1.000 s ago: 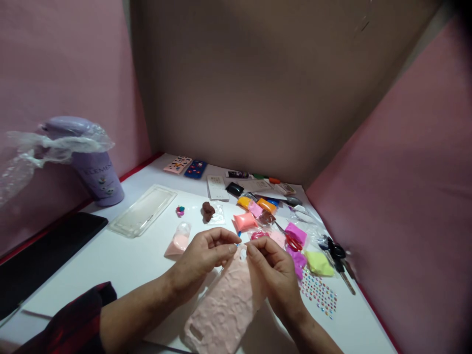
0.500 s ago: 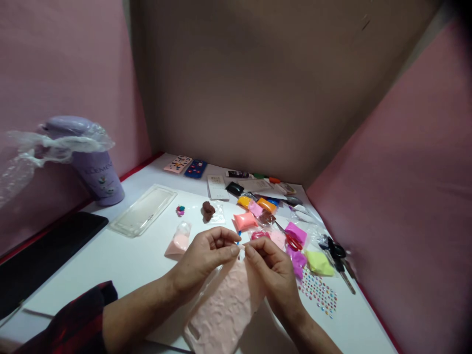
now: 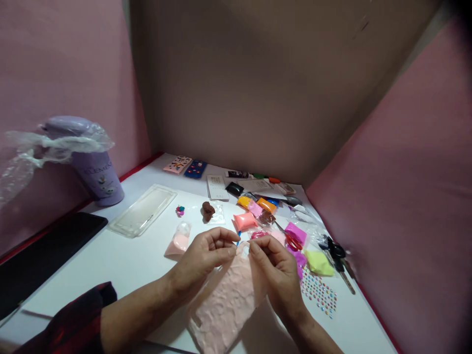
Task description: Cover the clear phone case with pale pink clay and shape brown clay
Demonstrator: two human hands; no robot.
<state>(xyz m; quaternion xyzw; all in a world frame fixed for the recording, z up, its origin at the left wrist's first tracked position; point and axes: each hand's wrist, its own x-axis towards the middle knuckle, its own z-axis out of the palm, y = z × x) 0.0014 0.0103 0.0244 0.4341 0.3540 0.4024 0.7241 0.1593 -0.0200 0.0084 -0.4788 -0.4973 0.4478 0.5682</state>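
A phone case (image 3: 228, 300) coated in bumpy pale pink clay lies between my forearms, its far end at my fingertips. My left hand (image 3: 210, 253) is closed, thumb and fingers pinching at the far left edge of the case. My right hand (image 3: 275, 263) is closed too, its thumb and index finger at the far right edge. A small pale opening shows in the clay between the fingertips. Just beyond them, a thin blue stick (image 3: 239, 237) is partly hidden. A packet of pale pink clay (image 3: 179, 241) lies left of my left hand.
Colourful clay packets, including a coral one (image 3: 245, 221) and a yellow one (image 3: 319, 263), red-handled scissors (image 3: 294, 241) and a gem sticker sheet (image 3: 320, 295) lie rightward. Leftward are a clear case (image 3: 145, 210), brown clay (image 3: 208, 211), a black phone-like slab (image 3: 47, 260) and a purple tumbler (image 3: 98, 172).
The phone case has shifted slightly up and right. My fingertips have moved a little apart, showing more of the case's far end between them.
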